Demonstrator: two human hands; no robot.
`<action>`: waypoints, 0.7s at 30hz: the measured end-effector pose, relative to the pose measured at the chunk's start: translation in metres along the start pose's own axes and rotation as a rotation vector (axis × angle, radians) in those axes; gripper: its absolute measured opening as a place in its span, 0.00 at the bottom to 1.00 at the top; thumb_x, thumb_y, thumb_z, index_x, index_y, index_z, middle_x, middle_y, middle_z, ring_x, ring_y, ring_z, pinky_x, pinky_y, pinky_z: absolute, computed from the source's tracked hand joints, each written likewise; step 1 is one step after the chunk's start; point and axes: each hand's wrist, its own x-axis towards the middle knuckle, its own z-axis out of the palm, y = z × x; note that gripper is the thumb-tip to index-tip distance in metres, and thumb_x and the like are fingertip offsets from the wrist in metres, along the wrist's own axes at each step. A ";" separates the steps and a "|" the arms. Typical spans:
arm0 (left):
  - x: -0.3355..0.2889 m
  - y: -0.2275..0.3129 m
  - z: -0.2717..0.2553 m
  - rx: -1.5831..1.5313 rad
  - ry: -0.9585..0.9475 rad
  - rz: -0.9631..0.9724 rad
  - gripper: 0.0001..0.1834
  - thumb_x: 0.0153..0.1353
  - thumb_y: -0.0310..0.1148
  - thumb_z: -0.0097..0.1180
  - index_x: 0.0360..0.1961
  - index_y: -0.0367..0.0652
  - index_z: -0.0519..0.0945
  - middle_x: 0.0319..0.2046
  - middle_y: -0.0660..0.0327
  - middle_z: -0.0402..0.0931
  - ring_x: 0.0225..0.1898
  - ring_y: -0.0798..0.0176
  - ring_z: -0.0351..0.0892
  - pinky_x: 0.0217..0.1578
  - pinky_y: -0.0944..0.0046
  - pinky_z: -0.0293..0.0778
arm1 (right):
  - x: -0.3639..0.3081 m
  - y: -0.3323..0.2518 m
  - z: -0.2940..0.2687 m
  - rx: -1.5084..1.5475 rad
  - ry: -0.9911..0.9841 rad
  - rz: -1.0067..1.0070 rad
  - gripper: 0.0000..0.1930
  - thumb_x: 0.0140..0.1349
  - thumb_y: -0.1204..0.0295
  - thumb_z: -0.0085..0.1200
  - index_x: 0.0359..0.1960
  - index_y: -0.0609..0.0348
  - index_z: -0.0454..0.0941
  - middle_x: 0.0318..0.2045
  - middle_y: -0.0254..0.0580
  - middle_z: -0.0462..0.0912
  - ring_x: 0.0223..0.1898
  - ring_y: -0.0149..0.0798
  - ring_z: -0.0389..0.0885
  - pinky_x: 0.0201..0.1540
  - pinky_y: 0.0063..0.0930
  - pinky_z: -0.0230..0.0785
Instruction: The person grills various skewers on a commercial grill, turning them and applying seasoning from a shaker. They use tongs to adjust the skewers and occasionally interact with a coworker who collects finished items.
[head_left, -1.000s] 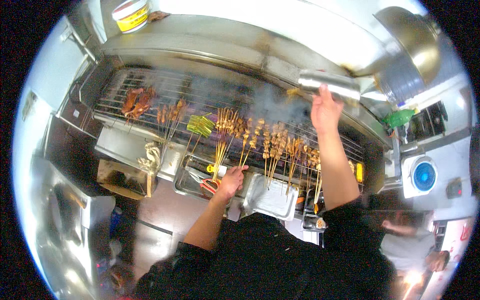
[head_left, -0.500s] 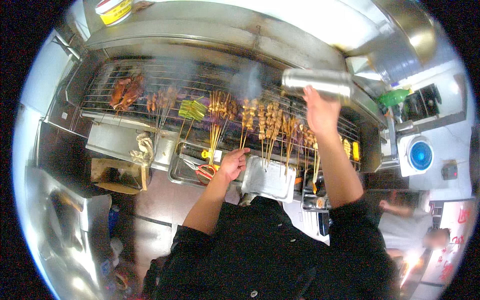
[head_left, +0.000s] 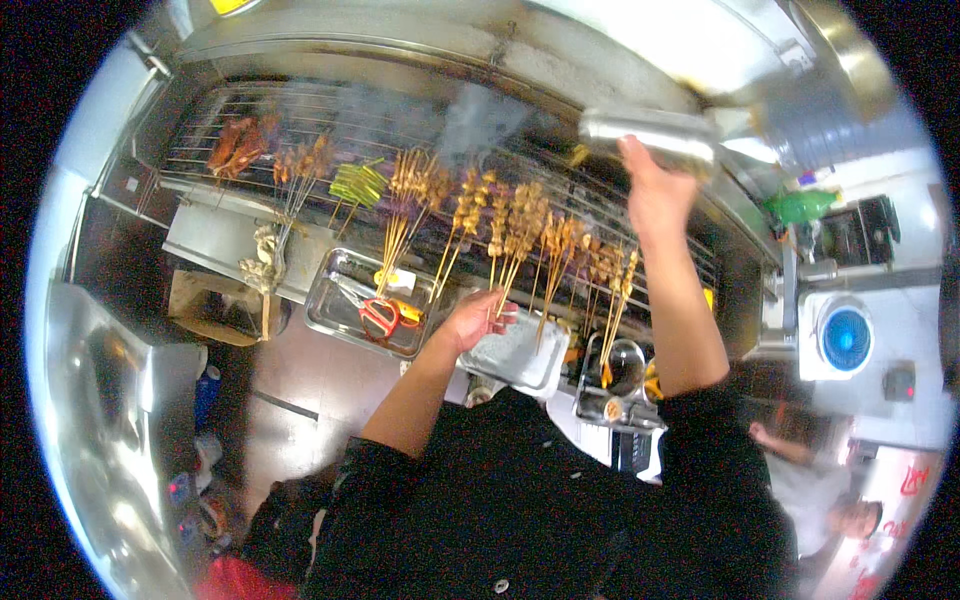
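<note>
From here I see the right hand (head_left: 662, 195) wrapped round a blurred steel canister (head_left: 690, 146) above the grill (head_left: 215, 105), while the left hand (head_left: 478, 318) curls by the meat skewers (head_left: 522, 220) lying across it; whether it pinches their sticks, I can't tell. Smoke (head_left: 482, 115) veils the back bars. Red-handled scissors (head_left: 378, 318) lie in a metal tray (head_left: 322, 308).

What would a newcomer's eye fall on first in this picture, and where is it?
The eye would probably fall first on the long grill, with its row of brown skewers across the middle. Above its right part, the right hand holds a shiny metal can; the left hand is at the skewers' lower ends. Green vegetables stand out left of centre.
</note>
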 end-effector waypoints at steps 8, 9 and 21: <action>0.005 0.000 0.039 0.051 0.365 0.233 0.14 0.68 0.38 0.49 0.40 0.41 0.83 0.30 0.59 0.83 0.23 0.69 0.76 0.20 0.68 0.68 | 0.025 -0.035 -0.029 0.347 -0.251 -0.136 0.24 0.52 0.82 0.70 0.51 0.72 0.75 0.48 0.45 0.82 0.46 0.41 0.83 0.54 0.42 0.78; 0.005 0.000 0.041 0.072 0.438 0.214 0.14 0.67 0.37 0.47 0.37 0.41 0.83 0.29 0.59 0.83 0.23 0.68 0.77 0.20 0.68 0.68 | 0.027 -0.037 -0.029 0.179 -0.251 0.099 0.25 0.53 0.82 0.70 0.52 0.71 0.75 0.50 0.44 0.82 0.51 0.40 0.81 0.59 0.41 0.74; 0.004 -0.014 0.107 1.368 1.155 0.320 0.24 0.60 0.46 0.60 0.45 0.34 0.74 0.46 0.35 0.79 0.44 0.41 0.84 0.45 0.48 0.81 | -0.019 0.006 -0.072 0.114 -0.338 -0.017 0.21 0.51 0.78 0.72 0.48 0.63 0.79 0.43 0.39 0.84 0.45 0.35 0.82 0.50 0.30 0.75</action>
